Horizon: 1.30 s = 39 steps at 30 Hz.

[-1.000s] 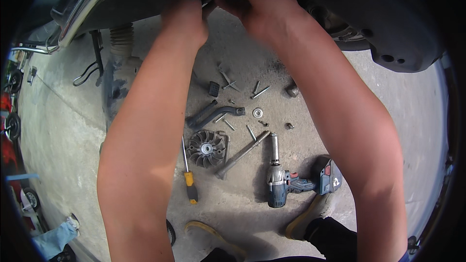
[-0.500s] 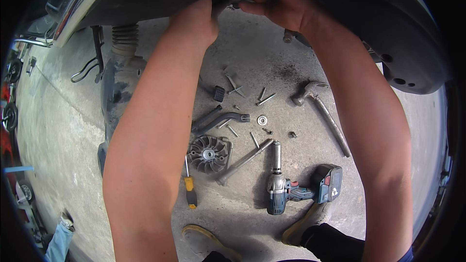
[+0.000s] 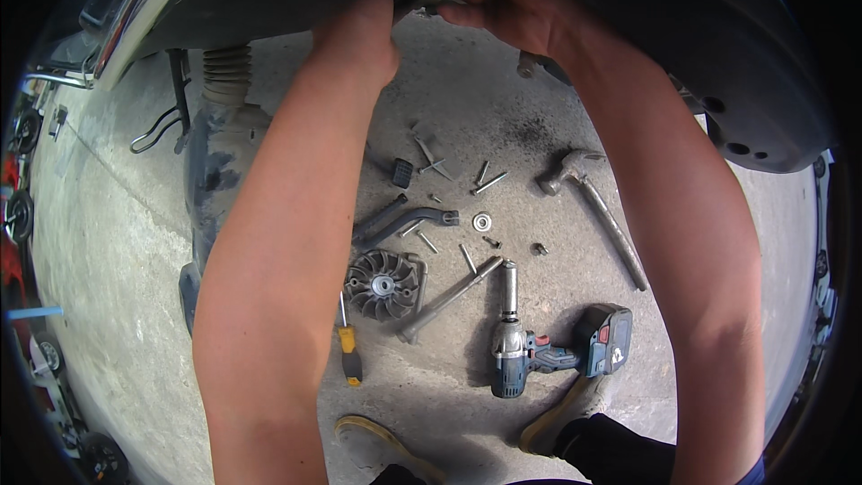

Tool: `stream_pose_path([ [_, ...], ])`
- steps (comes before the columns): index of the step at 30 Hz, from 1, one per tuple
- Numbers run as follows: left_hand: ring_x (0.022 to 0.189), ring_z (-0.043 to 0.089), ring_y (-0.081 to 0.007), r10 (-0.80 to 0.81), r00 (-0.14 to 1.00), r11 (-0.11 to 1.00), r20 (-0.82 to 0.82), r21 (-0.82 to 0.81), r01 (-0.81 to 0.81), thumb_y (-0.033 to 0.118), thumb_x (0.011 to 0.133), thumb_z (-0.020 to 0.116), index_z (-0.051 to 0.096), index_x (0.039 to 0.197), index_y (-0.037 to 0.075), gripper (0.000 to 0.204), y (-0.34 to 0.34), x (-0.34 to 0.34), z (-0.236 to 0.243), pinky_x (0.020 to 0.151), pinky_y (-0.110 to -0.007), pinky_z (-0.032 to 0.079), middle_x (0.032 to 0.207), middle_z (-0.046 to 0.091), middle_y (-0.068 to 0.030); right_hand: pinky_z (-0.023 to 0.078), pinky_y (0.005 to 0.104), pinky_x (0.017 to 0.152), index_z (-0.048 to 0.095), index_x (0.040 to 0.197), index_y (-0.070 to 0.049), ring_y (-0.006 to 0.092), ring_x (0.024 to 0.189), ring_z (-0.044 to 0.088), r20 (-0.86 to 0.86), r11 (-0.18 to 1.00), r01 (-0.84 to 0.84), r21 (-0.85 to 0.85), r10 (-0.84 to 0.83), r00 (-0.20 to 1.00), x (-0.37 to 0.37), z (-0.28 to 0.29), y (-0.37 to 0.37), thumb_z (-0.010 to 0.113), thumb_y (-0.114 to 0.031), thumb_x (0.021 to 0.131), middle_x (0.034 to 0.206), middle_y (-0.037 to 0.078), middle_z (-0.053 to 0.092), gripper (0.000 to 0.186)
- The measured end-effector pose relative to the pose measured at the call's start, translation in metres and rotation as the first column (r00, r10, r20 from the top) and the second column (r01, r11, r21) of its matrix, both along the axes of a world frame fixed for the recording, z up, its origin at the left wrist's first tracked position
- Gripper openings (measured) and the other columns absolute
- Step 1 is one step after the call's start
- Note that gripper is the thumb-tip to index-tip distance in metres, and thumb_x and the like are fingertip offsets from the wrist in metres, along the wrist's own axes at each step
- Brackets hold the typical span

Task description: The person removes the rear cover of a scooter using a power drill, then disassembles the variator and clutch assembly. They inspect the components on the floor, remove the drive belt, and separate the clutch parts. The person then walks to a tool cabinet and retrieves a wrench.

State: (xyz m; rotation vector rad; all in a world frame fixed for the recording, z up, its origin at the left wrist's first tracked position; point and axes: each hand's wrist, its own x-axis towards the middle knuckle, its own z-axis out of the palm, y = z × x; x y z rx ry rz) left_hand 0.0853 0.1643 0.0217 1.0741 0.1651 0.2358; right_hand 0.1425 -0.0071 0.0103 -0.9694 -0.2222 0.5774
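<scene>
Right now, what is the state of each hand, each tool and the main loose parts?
Left hand, mostly hidden, grip unclear.
Right hand, partly shadowed, grip unclear.
Cordless power tool, lying down, long socket fitted.
Hammer, lying down.
Screwdriver, lying down.
Metal bar, lying down.
Finned wheel, lying flat.
Bolts, loose and scattered.
Metal ring, lying flat.

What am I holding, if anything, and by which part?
It can't be told: shadow by the dark, curved panel partly hides the bare left hand and bare right hand.
</scene>
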Motion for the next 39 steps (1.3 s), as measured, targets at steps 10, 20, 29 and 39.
stream_pose_path([
  [10,0.096,0.065,-0.0129,0.032,0.995,0.999,0.094,-0.023,-0.03,0.024,0.098,0.07,0.066,0.117,0.02,0.02,-0.006,-0.005,0.0,0.08,-0.034,0.053,0.111,0.069,0.0012,0.067,0.0479,0.077,0.064,0.099,-0.011,0.0089,0.061,0.056,0.006,0.992,-0.083,0.094,0.083,0.997,-0.003,0.007,-0.003,0.067,-0.015,0.1,0.072,-0.004,0.056,0.006],
  [20,0.099,0.065,-0.013,-0.016,0.989,1.0,0.144,-0.012,0.018,0.024,0.098,0.069,0.066,0.121,0.018,0.024,0.004,-0.009,0.001,0.077,-0.035,0.054,0.112,0.07,-0.0005,0.067,0.0462,0.075,0.067,0.1,-0.009,0.016,0.07,0.067,0.055,0.998,-0.047,0.033,0.045,0.997,-0.004,0.007,-0.006,0.066,-0.018,0.1,0.077,0.001,0.064,0.009],
  [29,0.111,0.062,-0.0187,-0.007,0.988,1.0,0.151,-0.016,0.01,0.021,0.1,0.066,0.062,0.127,0.013,0.029,0.006,-0.01,0.001,0.09,-0.042,0.053,0.121,0.066,-0.0046,0.058,0.0463,0.085,0.062,0.09,-0.019,0.005,0.061,0.05,0.115,0.991,0.035,-0.126,-0.021,0.993,-0.01,0.023,-0.016,0.066,-0.039,0.103,0.06,-0.009,0.04,0.024],
  [39,0.124,0.059,-0.0251,-0.022,0.988,0.996,0.152,-0.087,0.036,0.019,0.102,0.063,0.056,0.134,0.008,0.034,0.014,-0.011,-0.007,0.104,-0.049,0.053,0.131,0.061,-0.0092,0.055,0.0449,0.077,0.057,0.082,-0.02,0.0058,0.058,0.044,-0.004,0.998,0.04,-0.042,-0.04,0.999,0.005,0.009,-0.025,0.066,-0.034,0.101,0.059,-0.008,0.039,0.025],
])
